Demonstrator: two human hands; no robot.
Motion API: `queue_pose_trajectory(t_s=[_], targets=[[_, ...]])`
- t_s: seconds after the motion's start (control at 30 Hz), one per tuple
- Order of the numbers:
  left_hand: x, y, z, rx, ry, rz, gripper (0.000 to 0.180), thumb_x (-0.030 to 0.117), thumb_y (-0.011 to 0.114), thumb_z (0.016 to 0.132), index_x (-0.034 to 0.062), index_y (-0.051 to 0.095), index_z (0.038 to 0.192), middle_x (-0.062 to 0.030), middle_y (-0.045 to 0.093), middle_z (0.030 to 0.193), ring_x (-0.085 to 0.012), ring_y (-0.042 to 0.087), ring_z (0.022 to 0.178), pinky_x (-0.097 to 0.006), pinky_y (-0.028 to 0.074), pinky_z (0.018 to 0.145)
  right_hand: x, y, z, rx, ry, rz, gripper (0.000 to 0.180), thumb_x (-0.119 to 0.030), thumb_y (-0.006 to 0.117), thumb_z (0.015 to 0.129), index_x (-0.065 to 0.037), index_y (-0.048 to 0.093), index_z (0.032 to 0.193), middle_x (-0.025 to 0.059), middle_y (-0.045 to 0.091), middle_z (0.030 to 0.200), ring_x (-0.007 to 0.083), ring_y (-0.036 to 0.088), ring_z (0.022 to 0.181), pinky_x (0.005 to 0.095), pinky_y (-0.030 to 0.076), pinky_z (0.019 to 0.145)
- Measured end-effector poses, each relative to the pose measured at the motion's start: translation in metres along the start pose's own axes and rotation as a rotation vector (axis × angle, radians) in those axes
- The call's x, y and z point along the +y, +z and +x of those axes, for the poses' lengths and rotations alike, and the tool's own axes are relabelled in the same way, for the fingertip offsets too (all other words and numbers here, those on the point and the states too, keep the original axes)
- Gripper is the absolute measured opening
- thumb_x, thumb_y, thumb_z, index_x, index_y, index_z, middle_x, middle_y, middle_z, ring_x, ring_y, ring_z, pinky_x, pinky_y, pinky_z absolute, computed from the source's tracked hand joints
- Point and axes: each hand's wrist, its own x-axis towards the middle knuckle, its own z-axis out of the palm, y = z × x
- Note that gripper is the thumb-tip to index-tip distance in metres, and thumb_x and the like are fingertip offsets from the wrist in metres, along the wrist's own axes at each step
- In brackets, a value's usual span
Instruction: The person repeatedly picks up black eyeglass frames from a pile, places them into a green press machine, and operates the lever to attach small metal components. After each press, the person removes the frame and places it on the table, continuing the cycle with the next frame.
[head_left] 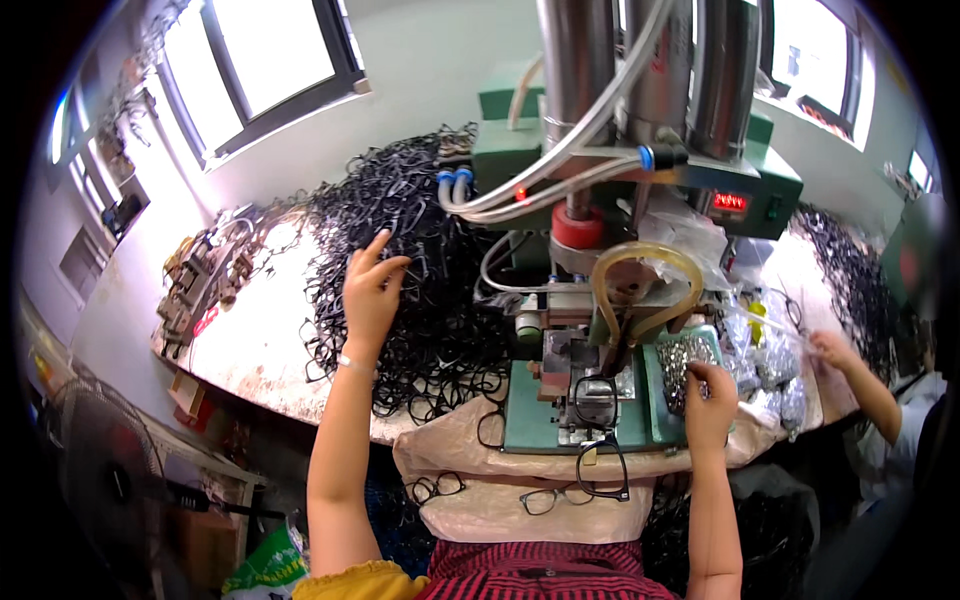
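My left hand (374, 292) is raised at the edge of a big heap of black plastic eyeglass parts (430, 310); its fingers are apart and nothing shows in them. At a green tray (668, 425) of small shiny metal pieces (680, 358), my right hand (711, 398) has its fingertips pinched together. Whatever it grips is hidden or too small to make out. Between my hands, a black eyeglass frame (624, 470) hangs tilted at the front of a green press machine (530, 405), below its metal fixture (560, 365).
Eyeglass frames (437, 486) lie on a tan cloth (470, 515) over my lap. Metal blocks (195, 290) stand far left; a fan (110, 480) is low left. Plastic bags (775, 360) sit right of the tray, near another person's hand (835, 351). White hoses (560, 150) loop before the press cylinders.
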Motion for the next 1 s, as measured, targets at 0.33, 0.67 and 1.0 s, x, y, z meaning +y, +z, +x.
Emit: queue_pose_trajectory(t_s=[0.33, 0.67, 1.0], targets=[[0.103, -0.023, -0.114, 0.057, -0.969, -1.159, 0.023, 0.03, 0.048, 0.104, 0.0071, 0.053, 0.107, 0.0041, 0.049, 0.078, -0.0029, 0.041, 0.062, -0.022, 0.042, 0.054, -0.023, -0.055, -0.039, -0.076, 0.153, 0.062, 0.016, 0.005, 0.066, 0.076, -0.001, 0.07, 0.09, 0.0107, 0.069, 0.092, 0.0246, 0.065, 0.089, 0.035, 0.049, 0.082], [0.147, 0.01, -0.129, -0.006, -1.046, -1.492, 0.031, 0.036, 0.039, 0.105, 0.0107, 0.043, 0.087, -0.0089, 0.055, 0.081, -0.0187, 0.052, 0.069, -0.035, 0.051, 0.064, -0.089, 0.032, 0.002, -0.151, 0.169, 0.729, 0.025, 0.002, 0.069, 0.079, 0.0, 0.057, 0.1, 0.0043, 0.062, 0.09, 0.0125, 0.06, 0.087, 0.0261, 0.048, 0.08], [0.223, -0.035, -0.022, -0.016, -0.32, -1.319, 0.032, 0.036, 0.023, 0.105, 0.0085, 0.036, 0.096, -0.0244, 0.065, 0.089, -0.0304, 0.068, 0.079, -0.035, 0.06, 0.063, -0.106, 0.03, 0.002, -0.209, 0.305, 0.966, 0.049, -0.001, 0.071, 0.08, 0.002, 0.049, 0.123, 0.0068, 0.067, 0.097, 0.0117, 0.061, 0.096, 0.0261, 0.043, 0.092]])
